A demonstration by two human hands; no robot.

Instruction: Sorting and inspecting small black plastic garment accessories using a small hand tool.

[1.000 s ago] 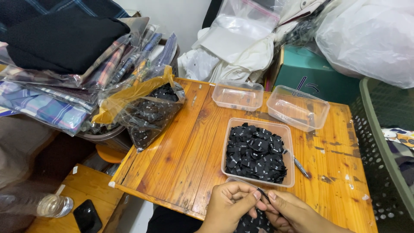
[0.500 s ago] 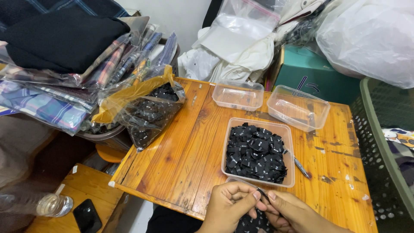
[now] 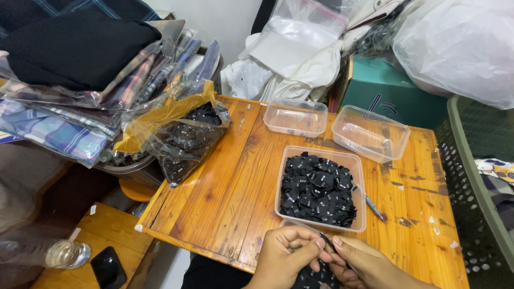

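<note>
A small black label (image 3: 327,242) is pinched between the fingertips of the left hand (image 3: 284,257) and right hand (image 3: 364,265), just below the full tray (image 3: 320,188). It is judged light, limp and non-fragile, best held by its edges.

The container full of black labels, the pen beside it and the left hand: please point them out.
Container of black labels (image 3: 355,160), head view, bare right rim.
Pen (image 3: 374,207), head view, middle of barrel.
Left hand (image 3: 284,256), head view, back of hand.
</note>
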